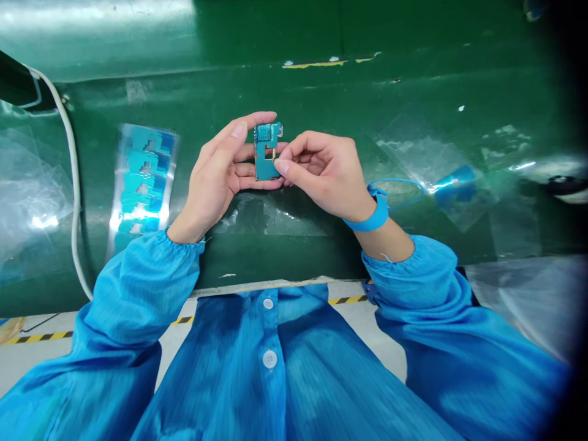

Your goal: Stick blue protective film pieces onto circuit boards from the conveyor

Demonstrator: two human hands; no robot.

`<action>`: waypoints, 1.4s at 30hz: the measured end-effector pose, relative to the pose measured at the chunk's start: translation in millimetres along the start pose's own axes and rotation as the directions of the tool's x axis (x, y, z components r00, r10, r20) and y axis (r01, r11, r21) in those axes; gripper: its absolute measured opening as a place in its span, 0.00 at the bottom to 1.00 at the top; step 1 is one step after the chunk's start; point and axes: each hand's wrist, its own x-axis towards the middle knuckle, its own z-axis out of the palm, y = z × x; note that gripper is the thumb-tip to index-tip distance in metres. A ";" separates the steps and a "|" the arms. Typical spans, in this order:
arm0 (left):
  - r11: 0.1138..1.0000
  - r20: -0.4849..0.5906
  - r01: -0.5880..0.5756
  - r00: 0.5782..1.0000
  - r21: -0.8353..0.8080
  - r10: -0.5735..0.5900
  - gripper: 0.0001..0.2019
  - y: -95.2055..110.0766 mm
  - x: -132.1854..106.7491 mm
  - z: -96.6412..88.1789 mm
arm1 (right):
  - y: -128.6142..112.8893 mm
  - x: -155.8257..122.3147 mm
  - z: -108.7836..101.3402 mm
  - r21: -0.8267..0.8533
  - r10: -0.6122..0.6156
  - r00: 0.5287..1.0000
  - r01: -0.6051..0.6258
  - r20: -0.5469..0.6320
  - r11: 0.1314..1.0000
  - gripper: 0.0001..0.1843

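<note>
A small blue-green phone circuit board (263,160) with a rectangular cut-out and gold-coloured contacts stands upright in front of me. My left hand (215,162) holds it, with the fingers curled behind its lower part and the thumb running up its left side. The fingertips of my right hand (321,174) pinch its right edge near the cut-out. Part of the board's back is hidden by my fingers. A blue anti-static wrist strap (370,215) circles my right wrist.
A strip of blue film pieces (142,177) on clear backing lies left of my hands on the green belt (294,79). A white cable (73,171) runs along the left side. Loose clear plastic sheets (441,165) lie to the right, with more at far left.
</note>
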 end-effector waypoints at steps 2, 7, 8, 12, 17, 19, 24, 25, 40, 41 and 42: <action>1.000 -0.006 0.003 1.000 0.004 -0.003 0.23 -0.2 0.0 0.2 | 0.4 -0.1 -0.2 -0.001 0.004 1.000 -0.004 0.007 1.000 0.21; 1.000 0.003 0.001 1.000 -0.004 -0.001 0.22 0.0 0.1 0.0 | -0.3 -0.3 -0.3 -0.020 0.020 1.000 -0.020 0.001 1.000 0.20; 1.000 0.001 0.008 1.000 0.000 -0.008 0.22 0.2 0.1 -0.1 | -0.3 -0.4 -0.4 -0.021 0.021 1.000 -0.021 0.002 1.000 0.20; 0.998 -0.017 0.046 0.999 0.039 -0.045 0.24 1.2 -0.4 -0.2 | 0.0 -0.5 -0.9 -0.017 0.018 1.000 -0.018 0.009 1.000 0.18; 1.000 0.000 0.015 1.000 0.014 -0.015 0.22 0.4 -0.7 -0.3 | -0.2 -0.4 -0.7 -0.013 0.015 1.000 -0.015 0.005 1.000 0.16; 1.000 0.001 0.014 1.000 0.007 -0.014 0.22 0.1 -0.4 -0.3 | -0.8 -0.5 -0.5 -0.008 0.022 1.000 -0.022 0.002 1.000 0.16; 0.999 0.005 0.032 0.999 0.018 -0.032 0.23 0.8 -0.2 0.2 | -0.6 -0.9 -0.9 -0.015 0.042 0.999 -0.042 0.007 0.999 0.15; 1.000 0.011 0.023 1.000 0.013 -0.023 0.22 1.0 -0.3 0.3 | -0.3 -1.0 -1.2 -0.018 0.033 0.999 -0.032 0.013 0.999 0.14; 0.997 0.067 -0.064 0.995 -0.046 0.067 0.20 -8.6 3.5 -5.1 | 4.4 -0.2 -2.6 -0.027 -0.021 0.999 0.022 0.033 0.999 0.18; 0.997 0.066 -0.063 0.996 -0.039 0.065 0.20 -8.6 3.5 -5.5 | 4.3 -0.2 -2.8 -0.030 -0.023 0.999 0.024 0.034 0.999 0.17; 0.998 0.063 -0.062 0.996 -0.033 0.064 0.21 -8.5 3.4 -5.9 | 4.0 -0.2 -2.9 -0.034 -0.025 0.999 0.026 0.034 0.999 0.17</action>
